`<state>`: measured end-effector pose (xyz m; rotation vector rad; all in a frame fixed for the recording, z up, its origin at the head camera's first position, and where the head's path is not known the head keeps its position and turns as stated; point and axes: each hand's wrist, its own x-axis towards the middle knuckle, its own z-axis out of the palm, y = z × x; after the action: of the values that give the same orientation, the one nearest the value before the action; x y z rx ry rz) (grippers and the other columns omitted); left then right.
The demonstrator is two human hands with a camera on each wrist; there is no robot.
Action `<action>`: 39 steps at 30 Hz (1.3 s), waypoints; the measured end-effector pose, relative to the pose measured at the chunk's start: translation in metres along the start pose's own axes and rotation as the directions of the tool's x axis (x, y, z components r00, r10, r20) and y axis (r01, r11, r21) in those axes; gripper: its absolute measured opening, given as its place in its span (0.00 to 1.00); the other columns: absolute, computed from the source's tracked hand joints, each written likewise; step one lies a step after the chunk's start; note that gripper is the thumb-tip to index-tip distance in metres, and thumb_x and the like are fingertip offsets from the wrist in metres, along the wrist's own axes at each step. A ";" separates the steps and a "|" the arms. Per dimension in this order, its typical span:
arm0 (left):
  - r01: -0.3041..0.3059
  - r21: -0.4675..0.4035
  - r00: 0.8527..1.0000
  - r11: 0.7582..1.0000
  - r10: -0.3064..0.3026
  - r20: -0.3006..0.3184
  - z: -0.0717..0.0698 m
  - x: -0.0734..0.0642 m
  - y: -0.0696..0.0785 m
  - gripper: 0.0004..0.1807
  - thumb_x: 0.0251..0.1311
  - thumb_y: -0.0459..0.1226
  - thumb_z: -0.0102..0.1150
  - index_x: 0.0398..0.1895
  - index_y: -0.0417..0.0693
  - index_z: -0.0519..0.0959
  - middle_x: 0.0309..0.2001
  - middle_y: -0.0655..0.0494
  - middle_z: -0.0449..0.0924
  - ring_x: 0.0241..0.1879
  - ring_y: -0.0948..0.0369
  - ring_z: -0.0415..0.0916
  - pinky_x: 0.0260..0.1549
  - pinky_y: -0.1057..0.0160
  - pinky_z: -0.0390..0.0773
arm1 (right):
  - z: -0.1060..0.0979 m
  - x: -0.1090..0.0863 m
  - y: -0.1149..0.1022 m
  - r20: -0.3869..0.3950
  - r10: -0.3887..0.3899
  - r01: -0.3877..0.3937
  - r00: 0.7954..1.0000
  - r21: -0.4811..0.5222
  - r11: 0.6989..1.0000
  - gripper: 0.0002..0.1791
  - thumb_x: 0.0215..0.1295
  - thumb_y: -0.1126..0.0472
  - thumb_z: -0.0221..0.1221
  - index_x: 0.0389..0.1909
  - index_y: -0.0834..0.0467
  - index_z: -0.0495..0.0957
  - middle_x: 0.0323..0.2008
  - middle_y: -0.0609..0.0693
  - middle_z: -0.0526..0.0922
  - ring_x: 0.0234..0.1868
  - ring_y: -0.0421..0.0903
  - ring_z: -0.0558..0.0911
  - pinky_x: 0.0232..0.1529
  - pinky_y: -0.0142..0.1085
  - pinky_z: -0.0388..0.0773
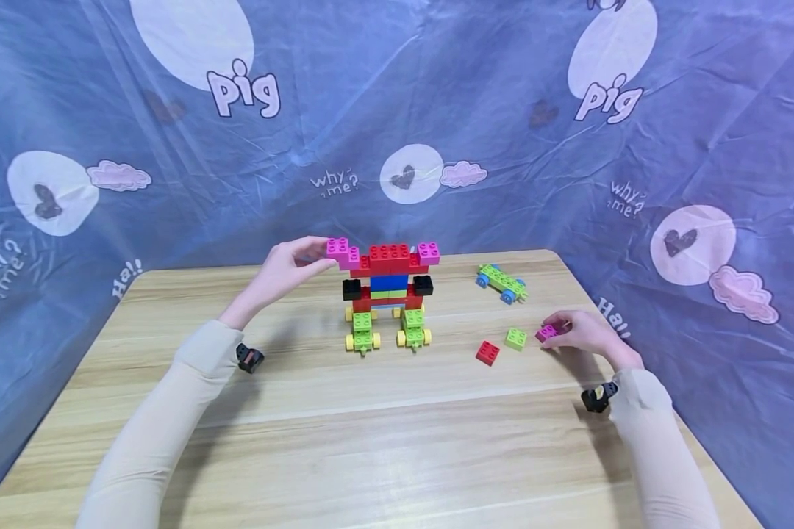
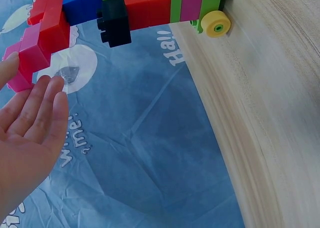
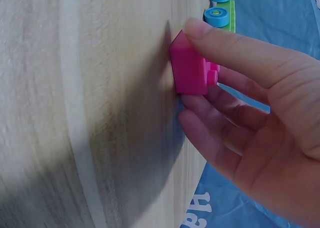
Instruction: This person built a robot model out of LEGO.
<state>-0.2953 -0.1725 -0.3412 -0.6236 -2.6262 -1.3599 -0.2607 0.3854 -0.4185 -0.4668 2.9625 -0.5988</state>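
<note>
A toy-brick figure [image 1: 389, 283] stands on yellow-wheeled green bases at the table's middle. Its body is red, blue and green, with black bricks at both sides. My left hand [image 1: 279, 270] pinches the upper pink brick [image 1: 337, 246] at the end of the figure's left arm; the left wrist view shows thumb and fingers about this pink brick [image 2: 20, 80]. Over at the right, my right hand [image 1: 587, 334] pinches a loose pink brick [image 3: 190, 68] between thumb and fingers, at the tabletop. Whether that brick touches the wood I cannot tell.
Beside the right hand lie a green brick [image 1: 515, 339] and a red brick [image 1: 487, 353]. Farther back stands a green wheeled base [image 1: 501, 282] with blue wheels. A blue printed cloth [image 1: 397, 88] hangs behind and along the sides of the wooden table [image 1: 370, 455].
</note>
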 end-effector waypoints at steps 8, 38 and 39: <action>0.000 0.015 1.000 1.000 0.000 -0.001 0.000 0.000 -0.002 0.24 0.64 0.45 0.64 0.61 0.46 0.78 0.48 0.45 0.86 0.47 0.53 0.83 0.48 0.61 0.81 | -0.004 0.006 -0.008 -0.014 0.002 -0.001 1.000 0.019 1.000 0.26 0.52 0.55 0.74 0.47 0.67 0.82 0.40 0.60 0.88 0.42 0.53 0.84 0.43 0.34 0.78; 0.013 0.008 1.000 1.000 -0.013 0.007 0.000 -0.001 0.000 0.24 0.63 0.44 0.65 0.61 0.47 0.78 0.49 0.45 0.86 0.47 0.53 0.82 0.49 0.59 0.81 | -0.061 0.066 -0.103 -0.103 -0.254 0.260 0.962 0.041 0.965 0.16 0.61 0.69 0.66 0.50 0.68 0.82 0.43 0.63 0.87 0.46 0.59 0.86 0.51 0.51 0.83; 0.013 0.009 1.000 1.000 -0.013 0.007 -0.001 -0.001 0.000 0.24 0.63 0.43 0.65 0.61 0.46 0.78 0.49 0.45 0.86 0.48 0.53 0.82 0.49 0.59 0.81 | -0.061 0.067 -0.106 -0.109 -0.263 0.269 0.959 0.040 0.962 0.16 0.60 0.69 0.66 0.50 0.68 0.82 0.44 0.63 0.87 0.46 0.59 0.86 0.51 0.51 0.83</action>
<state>-0.2944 -0.1732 -0.3411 -0.6121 -2.6451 -1.3518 -0.3039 0.2941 -0.3223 -0.8642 2.9924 -0.7471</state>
